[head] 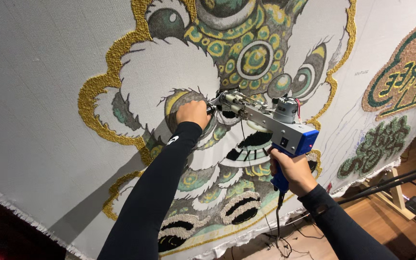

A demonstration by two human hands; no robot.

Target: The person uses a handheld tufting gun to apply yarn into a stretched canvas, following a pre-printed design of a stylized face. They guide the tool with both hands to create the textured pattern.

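A blue and grey tufting gun (pixel 275 126) points its needle end at a large grey backing cloth (pixel 39 96) stretched upright in front of me. My right hand (pixel 292 168) is closed around the gun's blue handle below the body. My left hand (pixel 193 113) grips the front of the gun near the needle, knuckles against the cloth. The cloth carries a partly tufted lion-like face (pixel 246 58) in gold, green, white and black yarn. Both my arms wear black sleeves.
A second tufted patch (pixel 405 67) with green and gold lettering sits at the right of the cloth. A wooden frame leg (pixel 396 192) and black rods stand at lower right over a wooden floor. A black cord (pixel 279 216) hangs from the gun's handle.
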